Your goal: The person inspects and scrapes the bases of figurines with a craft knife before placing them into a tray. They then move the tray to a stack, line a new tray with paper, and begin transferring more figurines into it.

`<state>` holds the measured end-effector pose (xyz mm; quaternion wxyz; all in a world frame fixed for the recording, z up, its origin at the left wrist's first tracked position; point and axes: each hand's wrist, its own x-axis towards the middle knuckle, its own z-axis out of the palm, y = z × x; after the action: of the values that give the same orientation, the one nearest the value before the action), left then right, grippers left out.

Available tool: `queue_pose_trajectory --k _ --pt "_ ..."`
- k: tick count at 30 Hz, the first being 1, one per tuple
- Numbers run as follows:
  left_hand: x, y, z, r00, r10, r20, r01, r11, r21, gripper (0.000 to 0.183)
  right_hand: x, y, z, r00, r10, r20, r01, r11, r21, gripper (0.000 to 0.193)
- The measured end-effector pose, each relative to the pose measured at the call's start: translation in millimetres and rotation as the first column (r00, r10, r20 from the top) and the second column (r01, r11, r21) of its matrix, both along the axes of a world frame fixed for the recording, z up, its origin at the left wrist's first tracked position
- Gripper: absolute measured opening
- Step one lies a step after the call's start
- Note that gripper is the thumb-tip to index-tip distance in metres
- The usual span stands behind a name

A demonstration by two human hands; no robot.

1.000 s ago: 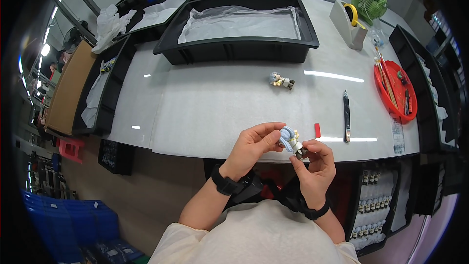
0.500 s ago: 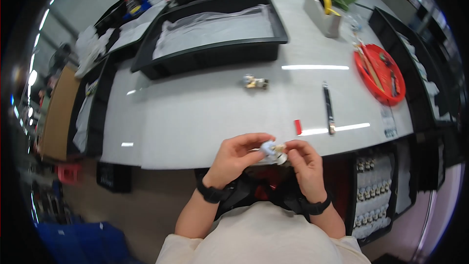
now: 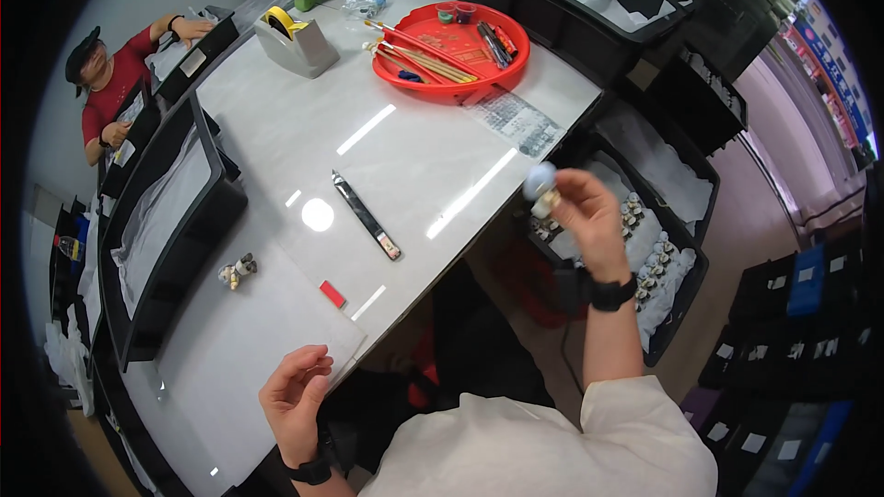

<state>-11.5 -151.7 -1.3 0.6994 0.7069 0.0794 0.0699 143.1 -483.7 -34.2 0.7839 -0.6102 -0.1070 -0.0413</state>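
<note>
Clearly, right fingers (image 3: 582,185) pinched on blue-topped figurine (image 3: 540,181); left fingers (image 3: 293,365) loosely curled, thumb apart, empty.

Shirt (image 3: 539,446): was plain, cream or off-white, softly creased across the front.
Right sleeve (image 3: 635,419): was short and loose, of the same pale cloth, ending near the elbow.
Left wristband (image 3: 311,471): was black and broad, wrapping the wrist.
Right wristband (image 3: 613,294): was also black; a dark block (image 3: 573,285) showed beside it, its join unclear.
Left fingers (image 3: 304,359) and right fingers (image 3: 582,187): were bare.
</note>
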Motion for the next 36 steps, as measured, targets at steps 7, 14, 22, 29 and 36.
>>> queue_pose_trajectory --k 7,14,22,29,36 --pt "5.5 -15.8 -1.5 0.999 -0.011 -0.047 0.010 1.000 -0.007 0.020 86.3 -143.9 -129.5 0.786 -0.618 0.021 0.338 0.401 -0.851 0.022" --pt "8.0 -18.7 12.2 0.996 -0.038 -0.079 0.041 0.999 0.030 0.022 111.3 -159.9 -178.4 0.842 -0.530 0.099 0.217 0.165 -0.962 0.028" --pt "-1.4 -5.1 34.7 0.994 0.017 -0.108 0.005 0.981 0.196 0.021 138.6 -150.1 -216.1 0.901 -0.425 0.086 0.090 -0.012 -0.996 0.026" --pt "44.5 58.2 63.6 0.982 -0.167 -0.084 0.185 0.804 0.565 0.025 135.8 -204.7 -235.3 0.891 -0.415 0.181 0.278 0.186 -0.943 0.043" --pt "81.9 125.2 21.0 0.989 0.110 -0.098 0.030 0.505 0.863 0.034 57.6 -85.8 -84.3 0.877 -0.474 -0.078 0.408 0.822 -0.398 0.030"
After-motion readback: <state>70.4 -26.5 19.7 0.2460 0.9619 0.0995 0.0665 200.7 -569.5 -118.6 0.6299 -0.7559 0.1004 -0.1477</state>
